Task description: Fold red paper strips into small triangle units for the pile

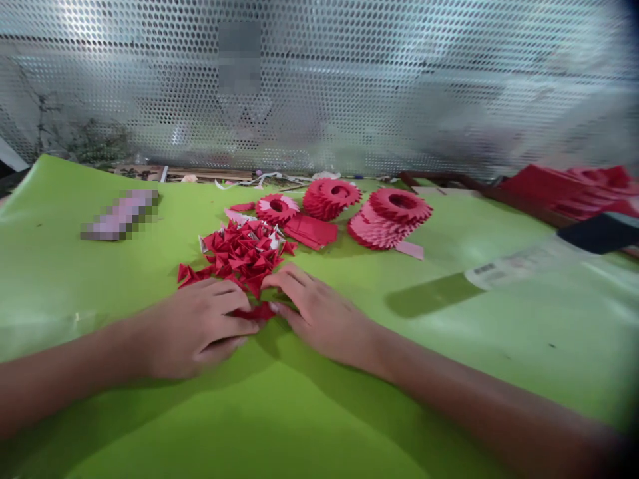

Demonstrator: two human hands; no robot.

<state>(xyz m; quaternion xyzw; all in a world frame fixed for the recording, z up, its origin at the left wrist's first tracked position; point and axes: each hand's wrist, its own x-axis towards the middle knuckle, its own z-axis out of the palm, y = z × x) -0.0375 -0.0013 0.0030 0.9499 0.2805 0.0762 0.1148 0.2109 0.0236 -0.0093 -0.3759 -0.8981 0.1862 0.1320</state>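
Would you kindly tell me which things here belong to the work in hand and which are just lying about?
In hand:
left hand
right hand
red piece between them
pile of folded triangles

Lying about:
red rings
flat red sheets
black-handled tool
red stack, far right

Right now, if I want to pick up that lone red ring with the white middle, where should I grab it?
Probably pinch the small red ring by its outer toothed rim, coming straight down from above. It lies flat on the green table cover, and its center is an open hole. Its right edge looks freest; the pile of red triangles crowds the near-left side.
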